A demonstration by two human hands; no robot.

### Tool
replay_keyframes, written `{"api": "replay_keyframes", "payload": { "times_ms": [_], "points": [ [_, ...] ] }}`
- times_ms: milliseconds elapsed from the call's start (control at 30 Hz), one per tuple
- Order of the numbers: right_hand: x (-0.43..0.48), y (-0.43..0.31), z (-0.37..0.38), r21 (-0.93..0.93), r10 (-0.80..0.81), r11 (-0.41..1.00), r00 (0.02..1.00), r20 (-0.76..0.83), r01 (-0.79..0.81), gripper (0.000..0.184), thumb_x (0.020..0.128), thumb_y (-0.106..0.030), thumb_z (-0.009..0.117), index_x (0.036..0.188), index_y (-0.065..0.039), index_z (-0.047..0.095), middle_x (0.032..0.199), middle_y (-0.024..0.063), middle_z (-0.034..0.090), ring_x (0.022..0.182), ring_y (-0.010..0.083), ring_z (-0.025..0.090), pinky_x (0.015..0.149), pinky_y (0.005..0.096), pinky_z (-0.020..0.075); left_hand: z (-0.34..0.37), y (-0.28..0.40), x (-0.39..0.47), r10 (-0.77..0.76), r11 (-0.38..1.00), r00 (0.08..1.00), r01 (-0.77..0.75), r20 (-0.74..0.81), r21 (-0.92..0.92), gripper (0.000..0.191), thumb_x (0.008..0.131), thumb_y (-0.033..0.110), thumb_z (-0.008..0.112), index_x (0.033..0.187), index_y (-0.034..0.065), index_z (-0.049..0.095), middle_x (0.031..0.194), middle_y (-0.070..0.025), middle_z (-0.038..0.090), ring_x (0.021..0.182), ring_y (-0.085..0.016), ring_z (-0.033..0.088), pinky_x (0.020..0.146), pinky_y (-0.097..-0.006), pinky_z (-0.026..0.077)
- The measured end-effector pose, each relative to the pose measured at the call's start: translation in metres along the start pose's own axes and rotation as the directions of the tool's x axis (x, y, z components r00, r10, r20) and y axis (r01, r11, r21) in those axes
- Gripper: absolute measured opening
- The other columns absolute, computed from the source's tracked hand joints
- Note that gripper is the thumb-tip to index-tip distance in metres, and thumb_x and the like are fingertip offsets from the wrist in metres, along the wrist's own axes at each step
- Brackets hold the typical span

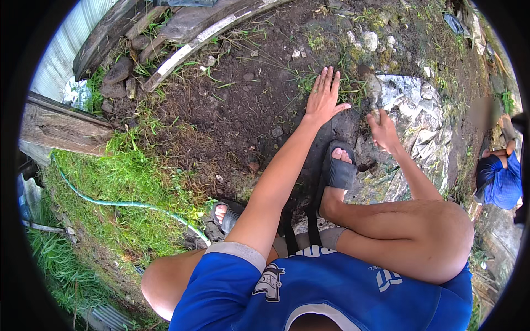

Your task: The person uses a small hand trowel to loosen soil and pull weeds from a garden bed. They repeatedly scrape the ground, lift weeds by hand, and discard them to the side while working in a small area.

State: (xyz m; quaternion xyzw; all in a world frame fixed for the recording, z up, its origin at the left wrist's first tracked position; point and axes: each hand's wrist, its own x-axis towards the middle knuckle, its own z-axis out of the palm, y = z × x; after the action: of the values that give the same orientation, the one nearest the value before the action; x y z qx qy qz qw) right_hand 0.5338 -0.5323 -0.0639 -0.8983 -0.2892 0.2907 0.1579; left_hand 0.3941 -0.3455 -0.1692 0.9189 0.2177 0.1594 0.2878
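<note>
My left hand reaches palm down over the dark soil, thumb apart from the fingers. A tuft of green grass lies by its fingertips. My right hand is closed around the handle of a soil-caked hand tool, possibly a trowel. Its far end points away from me, towards the weeds, and the dirt hides its exact shape. Just right of the tool, a dirty white plastic sheet is partly buried in the ground. Between my hands and body is my right foot in a black slide sandal.
Weathered boards and stones border the soil at upper left. A wooden plank juts in below them. Across the grass runs a green hose. Another person in blue is at the right edge.
</note>
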Motion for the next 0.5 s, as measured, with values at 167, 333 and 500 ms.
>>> {"api": "replay_keyframes", "payload": {
  "times_ms": [167, 333, 500],
  "points": [
    [-0.023, 0.005, 0.007, -0.249, -0.241, 0.941, 0.970, -0.010, 0.231, 0.043, 0.105, -0.033, 0.065, 0.122, 0.004, 0.050, 0.068, 0.0215, 0.068, 0.054, 0.0315, 0.070, 0.049, 0.0451, 0.0535, 0.008, 0.003, -0.002, 0.010, 1.000, 1.000, -0.010, 0.028, 0.014, 0.108, 0.094, 0.072, 0.062, 0.165, -0.0030, 0.028, 0.171, -0.0292, 0.027, 0.162, -0.042, 0.020, 0.133, -0.0504, 0.020],
    [-0.022, -0.008, -0.010, 0.396, 0.125, 0.916, 0.984, -0.127, -0.065, 0.020, 0.107, -0.026, 0.065, 0.104, -0.007, 0.058, 0.069, 0.0033, 0.061, 0.051, 0.0139, 0.058, 0.047, 0.0338, 0.0519, 0.000, 0.013, -0.001, 0.070, 0.961, 0.995, -0.048, 0.071, -0.274, 0.112, 0.095, 0.069, 0.064, 0.167, -0.0041, 0.019, 0.173, -0.0292, 0.021, 0.163, -0.043, 0.015, 0.134, -0.0503, 0.019],
    [-0.034, -0.090, -0.063, 0.881, 0.277, 0.267, 0.845, -0.458, 0.390, 0.037, 0.107, -0.037, 0.068, 0.088, -0.013, 0.049, 0.072, 0.0017, 0.050, 0.060, 0.0160, 0.050, 0.056, 0.0353, 0.0470, -0.043, -0.007, -0.005, -0.059, 0.941, 0.970, -0.025, -0.236, -0.338, 0.083, 0.103, 0.045, 0.066, 0.159, -0.0080, 0.035, 0.165, -0.0326, 0.037, 0.158, -0.047, 0.029, 0.132, -0.0517, 0.023]
  ]
}}
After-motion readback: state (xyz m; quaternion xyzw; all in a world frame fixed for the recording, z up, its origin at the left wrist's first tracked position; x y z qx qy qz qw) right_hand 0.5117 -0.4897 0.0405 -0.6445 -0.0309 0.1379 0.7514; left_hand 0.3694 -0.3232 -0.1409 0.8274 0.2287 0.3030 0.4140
